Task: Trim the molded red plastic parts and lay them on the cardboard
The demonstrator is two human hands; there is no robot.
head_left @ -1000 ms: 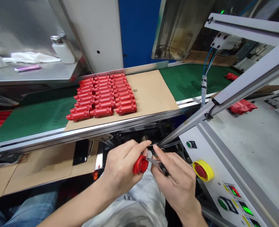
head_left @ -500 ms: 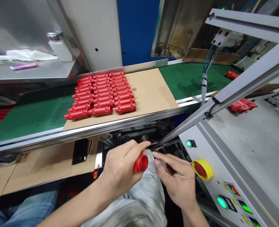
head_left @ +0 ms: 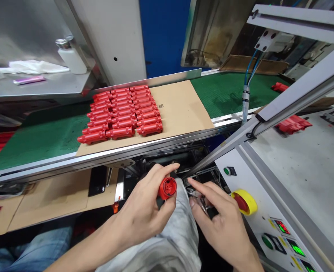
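My left hand (head_left: 144, 202) is closed round a red plastic tube-shaped housing (head_left: 167, 188), and its round open end faces up toward me. Inside that end I see small ribs or recesses. To the right, apart from the housing, my right hand (head_left: 219, 215) has its index finger stretched out. A small shiny metal tool (head_left: 202, 204) sits in its curled fingers; most of it is hidden, so its kind does not show. Beyond both hands, several rows of similar red housings (head_left: 123, 113) lie side by side on a cardboard sheet (head_left: 183, 109).
The cardboard lies on a green conveyor belt (head_left: 52, 130) with a metal edge. At right stands a control panel with a yellow-ringed red button (head_left: 243, 202) and a slanted metal post (head_left: 299, 88). A black phone (head_left: 97, 181) rests on a lower cardboard-covered shelf. A white bottle (head_left: 72, 58) is at upper left.
My left hand has turned the red housing so its open end faces me more. My right hand has shifted slightly right and down, its index finger straighter. Two green panel lamps have gone dark.
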